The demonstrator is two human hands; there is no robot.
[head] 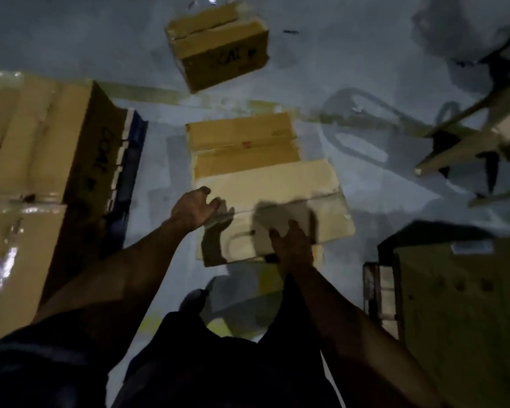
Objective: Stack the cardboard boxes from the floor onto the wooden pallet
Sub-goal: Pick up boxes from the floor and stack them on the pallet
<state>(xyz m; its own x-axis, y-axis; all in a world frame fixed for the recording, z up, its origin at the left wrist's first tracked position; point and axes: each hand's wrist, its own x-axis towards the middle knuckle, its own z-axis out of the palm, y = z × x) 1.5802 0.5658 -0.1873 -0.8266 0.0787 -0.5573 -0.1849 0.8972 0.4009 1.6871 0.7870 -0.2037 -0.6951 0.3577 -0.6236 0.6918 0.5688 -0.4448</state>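
Note:
A pale cardboard box (280,187) lies on the grey floor right in front of me, with a browner box (242,142) directly behind it. A third box (218,45), marked in black pen, sits farther off. My left hand (195,209) hovers at the pale box's left edge, fingers loosely curled and holding nothing. My right hand (292,245) is spread over the box's near side and casts a shadow on it; contact is unclear. Stacked boxes (42,142) stand on a pallet (130,160) at the left.
At the right, another carton (460,290) sits on a low pallet (377,290). A bare wooden pallet frame (468,136) leans in at the upper right. Bare floor lies between the left stack and the middle boxes. My legs fill the bottom of the view.

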